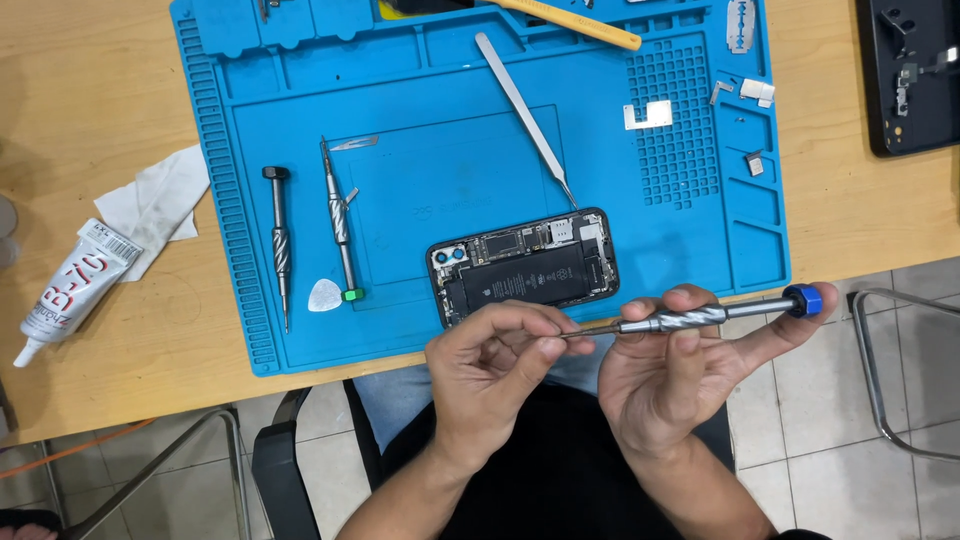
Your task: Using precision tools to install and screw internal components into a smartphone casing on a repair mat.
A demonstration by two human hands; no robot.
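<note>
The person's right hand (670,375) has the blue-capped precision screwdriver (700,317) in a firm grasp, shaft lying almost level, blue cap pointing away to the right, index finger stretched along toward the cap. The left hand (495,365) comes in from the other side, thumb and fingertips pinched right at the driver's tip; whether a bit or a tiny screw sits between those fingertips is too small to tell. All of this hovers just below the opened phone (523,266), off the near edge of the blue work mat (240,200) and over the person's lap.

The phone lies face-open on the mat, battery and boards showing. Above the phone, a pair of tweezers (525,115) slants down with its point nearly touching the phone's top edge. Left of the phone lie a white triangular pick (324,295), a green-capped screwdriver (340,225) and, further left, a black-capped screwdriver (280,245). Well left of the phone, off the mat, sit a tube of adhesive (68,288) and a crumpled tissue (155,200). Up and right of the phone, small metal brackets (648,115) rest on the mat's gridded section.

Doing this well, as a judgement: anything small handled at the tip is better handled over the mat than over the lap, where a dropped part is lost. Keep the shaft steady in the right hand and let only the left fingertips work.
</note>
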